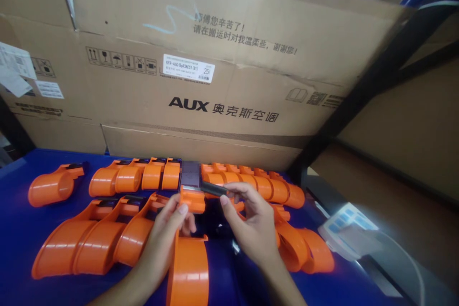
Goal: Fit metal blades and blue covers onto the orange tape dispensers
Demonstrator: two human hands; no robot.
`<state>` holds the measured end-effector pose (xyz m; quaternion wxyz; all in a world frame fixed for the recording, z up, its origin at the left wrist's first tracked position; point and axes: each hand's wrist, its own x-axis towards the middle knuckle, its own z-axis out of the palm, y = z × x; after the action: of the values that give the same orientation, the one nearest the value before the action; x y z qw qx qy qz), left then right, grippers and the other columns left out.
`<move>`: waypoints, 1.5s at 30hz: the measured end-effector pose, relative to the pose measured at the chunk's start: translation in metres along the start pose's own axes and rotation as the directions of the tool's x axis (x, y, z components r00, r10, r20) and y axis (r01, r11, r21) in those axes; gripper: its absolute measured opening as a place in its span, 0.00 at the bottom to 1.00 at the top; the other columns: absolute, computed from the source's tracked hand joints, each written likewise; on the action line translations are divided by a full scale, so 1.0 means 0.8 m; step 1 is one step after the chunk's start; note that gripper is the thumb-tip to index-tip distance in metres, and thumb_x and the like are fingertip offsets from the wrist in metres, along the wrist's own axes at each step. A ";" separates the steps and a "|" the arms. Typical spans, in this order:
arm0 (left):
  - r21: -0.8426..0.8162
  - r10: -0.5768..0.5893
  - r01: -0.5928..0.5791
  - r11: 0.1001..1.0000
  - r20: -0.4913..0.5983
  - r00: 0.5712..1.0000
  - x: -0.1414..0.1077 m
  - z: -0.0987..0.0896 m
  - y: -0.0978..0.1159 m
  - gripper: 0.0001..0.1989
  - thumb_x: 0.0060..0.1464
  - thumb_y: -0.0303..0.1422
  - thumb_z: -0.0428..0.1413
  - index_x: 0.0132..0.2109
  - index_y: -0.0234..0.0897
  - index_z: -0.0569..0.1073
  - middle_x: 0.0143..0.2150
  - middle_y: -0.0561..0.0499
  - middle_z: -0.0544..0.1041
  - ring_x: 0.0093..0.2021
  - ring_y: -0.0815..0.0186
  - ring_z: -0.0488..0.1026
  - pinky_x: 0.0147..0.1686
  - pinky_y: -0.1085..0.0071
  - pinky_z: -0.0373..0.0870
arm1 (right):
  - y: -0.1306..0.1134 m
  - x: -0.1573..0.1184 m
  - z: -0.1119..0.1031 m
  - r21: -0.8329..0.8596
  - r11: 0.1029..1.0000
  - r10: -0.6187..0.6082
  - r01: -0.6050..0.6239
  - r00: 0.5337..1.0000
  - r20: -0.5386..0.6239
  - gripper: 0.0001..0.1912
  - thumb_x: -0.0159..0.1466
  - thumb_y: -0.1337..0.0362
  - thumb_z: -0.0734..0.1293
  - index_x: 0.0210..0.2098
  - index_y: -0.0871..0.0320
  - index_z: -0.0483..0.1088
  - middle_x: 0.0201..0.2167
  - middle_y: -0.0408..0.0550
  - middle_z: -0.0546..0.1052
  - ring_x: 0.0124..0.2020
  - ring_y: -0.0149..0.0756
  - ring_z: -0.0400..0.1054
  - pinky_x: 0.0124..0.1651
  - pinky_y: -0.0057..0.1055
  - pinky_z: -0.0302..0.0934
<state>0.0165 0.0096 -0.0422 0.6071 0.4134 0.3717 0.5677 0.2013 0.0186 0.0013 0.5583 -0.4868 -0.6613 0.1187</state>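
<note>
In the head view, my left hand (172,220) is closed around the upper part of an orange plastic tape dispenser (190,267), whose wide curved body hangs down toward me. A greyish plate (190,174) with a toothed lower edge shows just above the held part; whether it is attached cannot be told. Between thumb and fingers, my right hand (253,220) pinches a short black bar-shaped piece (214,188). Its left end is close to the toothed edge, and I cannot tell whether they touch.
Rows of similar orange tape dispensers (95,246) lie on the blue surface (17,229) at both sides and behind my hands. A large cardboard box (136,105) walls off the back. At right stand a dark metal post (344,100) and a white-and-blue device (349,229) with a cable.
</note>
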 end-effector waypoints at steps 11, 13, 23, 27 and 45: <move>0.001 -0.021 0.021 1.000 0.067 0.998 0.000 -0.003 -0.005 0.17 0.63 0.49 0.60 0.39 0.38 0.76 0.28 0.52 0.77 0.29 0.66 0.70 0.33 0.72 0.64 | -0.004 -0.005 0.010 0.055 0.993 -0.111 0.103 0.981 0.158 0.06 0.68 0.66 0.70 0.44 0.51 0.76 0.42 0.47 0.81 0.44 0.42 0.75 0.49 0.39 0.69; 0.008 -0.028 0.028 1.000 0.068 0.997 0.000 -0.002 -0.004 0.17 0.62 0.49 0.60 0.40 0.38 0.76 0.28 0.52 0.77 0.29 0.66 0.69 0.32 0.72 0.64 | -0.004 -0.005 0.011 0.055 0.993 -0.111 0.103 0.979 0.172 0.05 0.68 0.66 0.71 0.44 0.51 0.76 0.43 0.48 0.81 0.46 0.43 0.75 0.50 0.40 0.69; -0.034 -0.075 0.079 0.996 0.106 0.992 0.000 -0.008 -0.008 0.11 0.57 0.36 0.64 0.46 0.39 0.76 0.30 0.54 0.78 0.27 0.67 0.72 0.31 0.72 0.69 | -0.008 -0.004 0.012 0.109 0.991 -0.109 0.083 0.958 0.263 0.06 0.68 0.64 0.71 0.45 0.51 0.79 0.43 0.49 0.81 0.47 0.43 0.76 0.52 0.42 0.70; -0.059 -0.112 0.115 0.992 0.052 0.992 0.001 -0.011 -0.007 0.13 0.56 0.36 0.65 0.47 0.40 0.74 0.29 0.55 0.79 0.23 0.68 0.72 0.27 0.72 0.68 | -0.001 0.000 0.007 0.088 0.994 -0.090 0.070 0.963 0.255 0.12 0.73 0.62 0.67 0.54 0.49 0.77 0.49 0.49 0.82 0.51 0.44 0.75 0.56 0.43 0.69; -0.005 -0.088 0.089 0.996 0.067 0.994 0.007 -0.014 -0.013 0.10 0.60 0.37 0.63 0.45 0.40 0.74 0.29 0.56 0.78 0.22 0.72 0.71 0.25 0.77 0.67 | 0.023 -0.004 0.022 -0.814 0.546 0.300 0.198 0.861 0.411 0.13 0.68 0.55 0.72 0.35 0.58 0.83 0.40 0.61 0.80 0.48 0.56 0.68 0.48 0.45 0.58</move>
<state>0.0106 0.0163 -0.0556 0.6454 0.4129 0.3671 0.5275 0.1955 0.0321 -0.0199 0.0602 -0.6629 -0.7430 -0.0701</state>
